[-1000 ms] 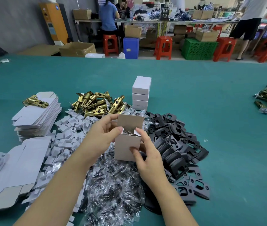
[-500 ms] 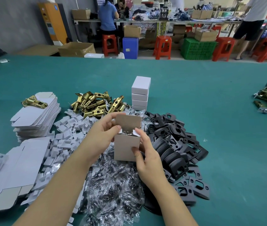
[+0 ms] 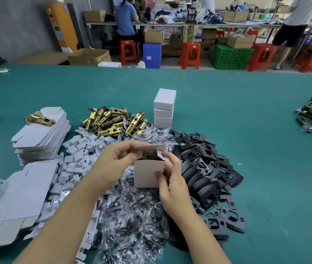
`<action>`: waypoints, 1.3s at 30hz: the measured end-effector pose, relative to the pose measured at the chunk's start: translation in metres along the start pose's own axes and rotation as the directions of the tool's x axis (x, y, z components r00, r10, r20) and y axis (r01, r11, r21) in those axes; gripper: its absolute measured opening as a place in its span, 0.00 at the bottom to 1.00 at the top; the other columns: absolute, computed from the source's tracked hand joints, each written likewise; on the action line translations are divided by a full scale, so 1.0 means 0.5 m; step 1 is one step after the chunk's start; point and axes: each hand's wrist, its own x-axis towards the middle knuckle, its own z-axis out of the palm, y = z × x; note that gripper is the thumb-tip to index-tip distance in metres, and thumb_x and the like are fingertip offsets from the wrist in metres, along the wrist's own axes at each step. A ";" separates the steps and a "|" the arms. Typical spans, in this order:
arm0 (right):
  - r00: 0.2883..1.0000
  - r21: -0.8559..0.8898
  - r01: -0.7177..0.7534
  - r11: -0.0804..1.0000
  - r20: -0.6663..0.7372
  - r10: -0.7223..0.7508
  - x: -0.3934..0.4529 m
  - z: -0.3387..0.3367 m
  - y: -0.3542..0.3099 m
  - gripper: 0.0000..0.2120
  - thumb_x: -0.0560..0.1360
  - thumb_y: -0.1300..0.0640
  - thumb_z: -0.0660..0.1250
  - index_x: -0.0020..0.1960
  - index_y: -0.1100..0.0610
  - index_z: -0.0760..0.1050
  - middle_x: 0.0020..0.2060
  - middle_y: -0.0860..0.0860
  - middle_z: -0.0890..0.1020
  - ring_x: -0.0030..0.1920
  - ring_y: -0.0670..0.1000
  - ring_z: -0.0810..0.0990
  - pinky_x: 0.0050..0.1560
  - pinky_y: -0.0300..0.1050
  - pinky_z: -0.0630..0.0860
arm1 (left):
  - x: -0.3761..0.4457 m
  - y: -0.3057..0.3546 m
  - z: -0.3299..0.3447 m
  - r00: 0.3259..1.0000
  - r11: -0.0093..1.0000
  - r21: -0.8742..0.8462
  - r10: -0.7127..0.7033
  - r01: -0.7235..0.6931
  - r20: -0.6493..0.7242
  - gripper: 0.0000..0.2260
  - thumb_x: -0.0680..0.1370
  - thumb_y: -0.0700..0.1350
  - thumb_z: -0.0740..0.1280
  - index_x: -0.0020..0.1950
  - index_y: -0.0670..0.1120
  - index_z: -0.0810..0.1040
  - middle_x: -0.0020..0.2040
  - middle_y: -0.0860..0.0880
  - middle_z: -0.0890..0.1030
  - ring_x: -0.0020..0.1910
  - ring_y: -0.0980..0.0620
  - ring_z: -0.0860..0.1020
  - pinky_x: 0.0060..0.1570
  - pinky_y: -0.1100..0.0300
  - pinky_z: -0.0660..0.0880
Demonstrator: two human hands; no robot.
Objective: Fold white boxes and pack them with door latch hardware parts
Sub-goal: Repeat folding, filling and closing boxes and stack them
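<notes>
White card forms the small box [image 3: 148, 173] held upright above the teal surface [image 3: 246, 103], over a heap of clear bagged parts [image 3: 132, 221]. The left hand [image 3: 111, 164] pinches the raised top flap, and the right hand [image 3: 172, 180] grips the box's right side, thumb on the front face. Brass hardware shows inside the open top. Behind lie brass latches [image 3: 111, 121], a stack of four closed boxes [image 3: 164, 108], black strike plates [image 3: 208, 174] to the right and flat box blanks [image 3: 41, 132] to the left
</notes>
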 end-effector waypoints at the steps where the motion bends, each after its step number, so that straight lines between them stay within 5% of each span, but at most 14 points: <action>1: 1.000 -0.008 0.005 1.000 0.003 -0.005 -0.001 0.001 0.001 0.31 0.84 0.59 0.61 0.68 0.24 0.56 0.63 0.48 0.81 0.58 0.46 0.81 0.55 0.47 0.81 | 0.000 0.001 0.001 1.000 1.000 0.010 -0.001 0.001 -0.008 0.18 0.81 0.37 0.67 0.54 0.61 0.86 0.52 0.53 0.86 0.54 0.55 0.82 0.56 0.65 0.78; 5: 1.000 -0.035 0.012 0.999 0.012 -0.011 -0.001 0.001 0.000 0.33 0.84 0.62 0.61 0.68 0.24 0.56 0.62 0.48 0.80 0.56 0.50 0.82 0.54 0.59 0.81 | 0.001 0.004 0.005 0.999 0.999 0.043 0.017 -0.016 -0.028 0.20 0.81 0.36 0.67 0.53 0.63 0.85 0.51 0.56 0.86 0.52 0.59 0.82 0.52 0.68 0.77; 8: 1.000 -0.037 0.012 0.999 0.005 -0.012 0.000 0.001 0.002 0.33 0.84 0.61 0.61 0.68 0.24 0.54 0.64 0.46 0.80 0.58 0.47 0.81 0.56 0.54 0.80 | 0.001 0.005 0.006 0.997 0.993 0.088 0.081 -0.079 -0.013 0.20 0.81 0.34 0.67 0.53 0.60 0.86 0.53 0.55 0.86 0.56 0.55 0.82 0.56 0.63 0.78; 13: 1.000 0.001 -0.006 1.000 -0.016 0.006 0.002 0.000 0.005 0.37 0.83 0.61 0.61 0.66 0.20 0.50 0.64 0.39 0.79 0.61 0.39 0.79 0.54 0.31 0.74 | -0.007 0.005 0.005 0.994 0.984 0.142 0.096 -0.104 0.058 0.18 0.78 0.36 0.65 0.50 0.58 0.87 0.56 0.57 0.83 0.60 0.55 0.80 0.57 0.58 0.77; 18: 0.999 0.080 -0.046 0.996 -0.011 0.047 0.002 0.002 0.005 0.28 0.82 0.56 0.61 0.68 0.29 0.54 0.64 0.43 0.81 0.59 0.45 0.81 0.49 0.37 0.78 | -0.020 0.000 0.003 0.992 0.967 0.224 0.114 -0.122 0.050 0.09 0.77 0.54 0.68 0.48 0.56 0.88 0.58 0.60 0.82 0.63 0.56 0.78 0.57 0.57 0.75; 21: 0.998 0.132 -0.063 0.989 0.005 0.063 0.001 0.004 0.005 0.25 0.81 0.53 0.60 0.71 0.30 0.61 0.66 0.44 0.79 0.60 0.48 0.80 0.52 0.42 0.79 | -0.019 -0.005 0.013 0.984 0.926 0.336 0.180 -0.173 0.013 0.02 0.76 0.50 0.74 0.47 0.55 0.87 0.56 0.62 0.82 0.59 0.59 0.79 0.54 0.63 0.75; 27: 0.994 0.242 -0.076 0.967 -0.053 0.092 0.003 -0.001 0.005 0.23 0.80 0.40 0.60 0.75 0.35 0.66 0.66 0.43 0.79 0.65 0.50 0.79 0.60 0.46 0.78 | -0.027 -0.007 0.016 0.971 0.861 0.451 0.232 -0.235 0.063 0.17 0.75 0.49 0.73 0.63 0.61 0.80 0.60 0.71 0.79 0.65 0.69 0.74 0.62 0.76 0.66; 34: 0.992 0.203 -0.082 0.976 -0.074 0.098 0.006 -0.001 -0.012 0.21 0.80 0.36 0.60 0.73 0.32 0.68 0.68 0.33 0.75 0.68 0.40 0.75 0.59 0.32 0.75 | -0.035 -0.002 0.017 0.952 0.747 0.594 0.280 -0.299 0.127 0.17 0.78 0.44 0.70 0.68 0.47 0.80 0.65 0.56 0.79 0.64 0.64 0.73 0.66 0.75 0.64; 39: 0.991 0.217 -0.085 0.972 -0.079 0.104 0.007 -0.002 -0.022 0.16 0.81 0.38 0.60 0.68 0.33 0.72 0.60 0.34 0.80 0.58 0.42 0.80 0.46 0.33 0.77 | -0.042 0.014 0.014 0.952 0.750 0.589 0.261 -0.303 0.158 0.19 0.78 0.48 0.66 0.68 0.45 0.80 0.65 0.56 0.78 0.65 0.66 0.71 0.65 0.79 0.62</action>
